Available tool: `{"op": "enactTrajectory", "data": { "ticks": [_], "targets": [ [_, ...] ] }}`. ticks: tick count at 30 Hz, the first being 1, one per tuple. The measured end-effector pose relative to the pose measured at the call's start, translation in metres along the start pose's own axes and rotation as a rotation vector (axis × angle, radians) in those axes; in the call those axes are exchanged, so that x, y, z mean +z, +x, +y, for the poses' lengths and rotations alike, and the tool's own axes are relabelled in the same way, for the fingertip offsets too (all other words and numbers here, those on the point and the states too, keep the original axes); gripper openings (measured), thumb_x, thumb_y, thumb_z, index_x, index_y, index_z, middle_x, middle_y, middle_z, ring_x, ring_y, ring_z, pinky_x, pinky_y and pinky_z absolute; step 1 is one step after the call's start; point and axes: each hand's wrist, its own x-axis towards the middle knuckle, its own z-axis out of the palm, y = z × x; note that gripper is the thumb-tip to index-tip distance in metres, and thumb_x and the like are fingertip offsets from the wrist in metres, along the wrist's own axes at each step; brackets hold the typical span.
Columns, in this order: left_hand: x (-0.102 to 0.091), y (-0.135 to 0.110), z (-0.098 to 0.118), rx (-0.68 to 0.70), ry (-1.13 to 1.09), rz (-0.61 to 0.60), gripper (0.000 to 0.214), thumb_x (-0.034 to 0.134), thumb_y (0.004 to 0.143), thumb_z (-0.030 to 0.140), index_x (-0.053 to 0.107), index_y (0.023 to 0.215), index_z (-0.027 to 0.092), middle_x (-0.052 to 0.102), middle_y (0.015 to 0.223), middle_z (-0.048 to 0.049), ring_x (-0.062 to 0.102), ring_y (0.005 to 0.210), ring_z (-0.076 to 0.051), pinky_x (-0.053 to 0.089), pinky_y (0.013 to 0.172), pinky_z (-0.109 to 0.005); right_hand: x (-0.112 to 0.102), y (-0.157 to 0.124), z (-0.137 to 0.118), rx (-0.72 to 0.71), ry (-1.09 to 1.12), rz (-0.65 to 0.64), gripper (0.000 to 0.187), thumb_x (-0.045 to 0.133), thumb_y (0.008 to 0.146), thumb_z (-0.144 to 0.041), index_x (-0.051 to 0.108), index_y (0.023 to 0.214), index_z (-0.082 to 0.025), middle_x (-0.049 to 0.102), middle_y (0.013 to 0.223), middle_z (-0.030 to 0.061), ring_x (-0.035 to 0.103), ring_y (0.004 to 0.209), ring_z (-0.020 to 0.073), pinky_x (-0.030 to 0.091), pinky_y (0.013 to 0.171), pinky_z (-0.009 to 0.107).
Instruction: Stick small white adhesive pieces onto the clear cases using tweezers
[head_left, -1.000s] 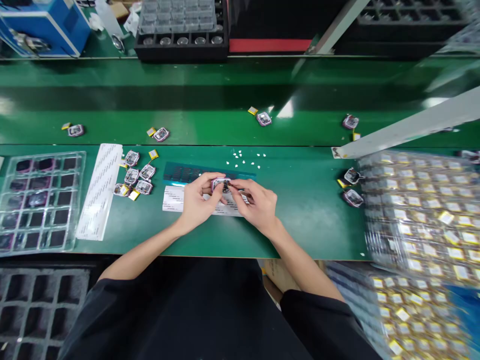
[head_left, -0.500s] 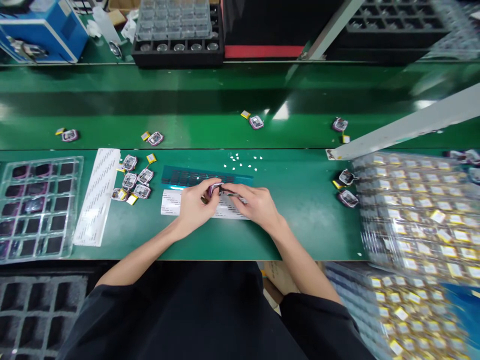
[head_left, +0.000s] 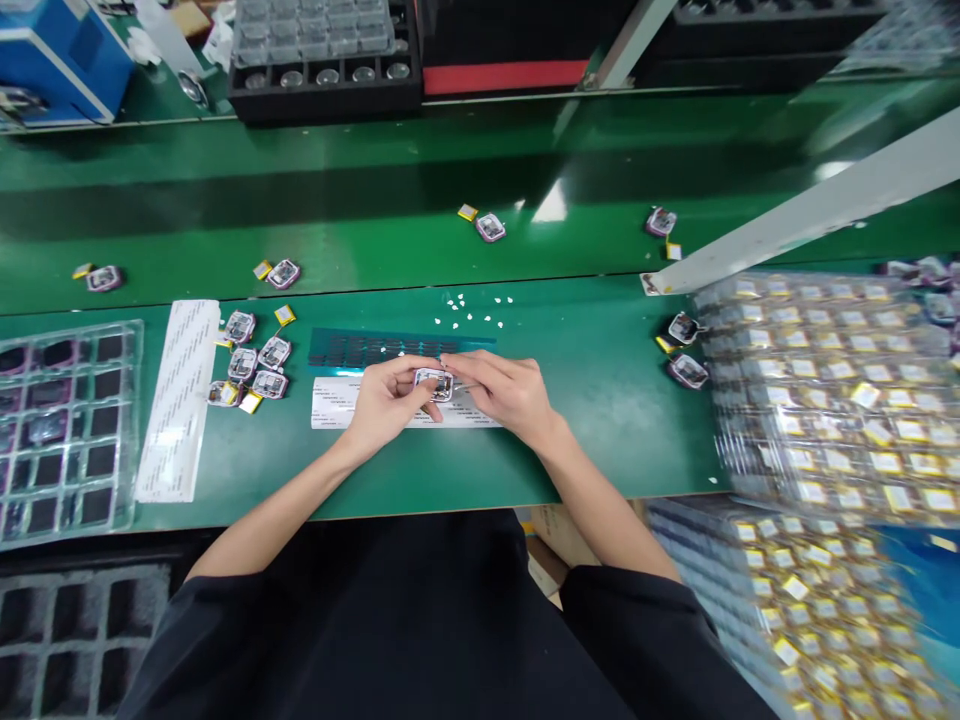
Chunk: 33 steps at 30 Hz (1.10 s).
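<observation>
My left hand [head_left: 388, 400] is closed around a small smartwatch housing [head_left: 435, 385], its open side with the circuit parts facing up. Close on its right, my right hand [head_left: 510, 392] is closed on thin metal tweezers [head_left: 466, 386], mostly hidden by the fingers. The right fingertips touch the housing's upper edge. Beneath both hands lies a white printed strip [head_left: 334, 402]. Just behind it is a teal sheet with dark strips [head_left: 352, 347]. Small white pieces [head_left: 469, 318] are scattered on the green bench beyond.
Several open housings with yellow batteries [head_left: 242, 364] cluster at left, beside a white liner sheet [head_left: 178, 400] and a clear tray [head_left: 112, 430]. More housings [head_left: 688, 370] lie at right near stacked battery trays [head_left: 825, 400]. A slanted metal post [head_left: 795, 205] rises at the right.
The housing has turned from edge-on to face up in my left hand. My right fingers have come onto its upper edge. The whole view has shifted slightly.
</observation>
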Motion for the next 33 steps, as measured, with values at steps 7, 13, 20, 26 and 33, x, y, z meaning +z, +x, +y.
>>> {"op": "enactTrajectory", "data": {
  "ticks": [7,13,20,26,33],
  "targets": [
    [0.002,-0.002,0.001,-0.043,0.019,-0.005,0.020,0.077,0.080,0.029,0.073,0.094,0.016,0.071,0.067,0.0006,0.068,0.046,-0.015,0.056,0.048,-0.026,-0.004,-0.001,0.006,0.044,-0.145,-0.069,0.026,0.053,0.100,-0.016,0.073,0.115,-0.022,0.081,0.095,0.0009,0.074,0.070,0.0119,0.055,0.055,0.021],
    [0.002,-0.001,0.002,-0.026,0.018,0.041,0.017,0.075,0.082,0.029,0.069,0.094,0.018,0.072,0.068,0.0017,0.066,0.042,-0.013,0.055,0.045,-0.024,-0.002,0.003,0.006,0.261,-0.016,0.057,0.048,0.051,0.094,-0.006,0.063,0.138,-0.022,0.077,0.117,0.0056,0.077,0.092,0.0171,0.064,0.072,0.026],
    [-0.001,-0.001,0.003,-0.013,0.087,0.071,0.023,0.076,0.083,0.035,0.064,0.095,0.019,0.071,0.065,0.0037,0.066,0.042,-0.013,0.052,0.043,-0.023,-0.003,-0.001,0.003,0.029,-0.047,-0.120,0.041,0.045,0.101,-0.008,0.070,0.126,-0.028,0.078,0.118,-0.0014,0.077,0.095,0.0130,0.061,0.066,0.020],
    [0.004,-0.005,-0.005,0.092,0.198,0.178,0.018,0.074,0.085,0.030,0.060,0.091,0.019,0.075,0.076,-0.0004,0.069,0.047,-0.012,0.055,0.045,-0.021,-0.007,0.001,-0.001,-0.061,-0.082,-0.093,0.032,0.045,0.104,-0.013,0.071,0.119,-0.024,0.079,0.112,0.0004,0.077,0.083,0.0124,0.055,0.055,0.021],
    [0.004,-0.006,-0.006,0.089,0.229,0.153,0.018,0.072,0.086,0.032,0.060,0.091,0.020,0.073,0.077,0.0002,0.069,0.046,-0.011,0.054,0.045,-0.020,-0.005,0.001,-0.003,-0.009,-0.026,-0.115,0.026,0.052,0.103,-0.017,0.071,0.117,-0.027,0.080,0.111,-0.0009,0.077,0.082,0.0121,0.054,0.054,0.019]
  ]
}}
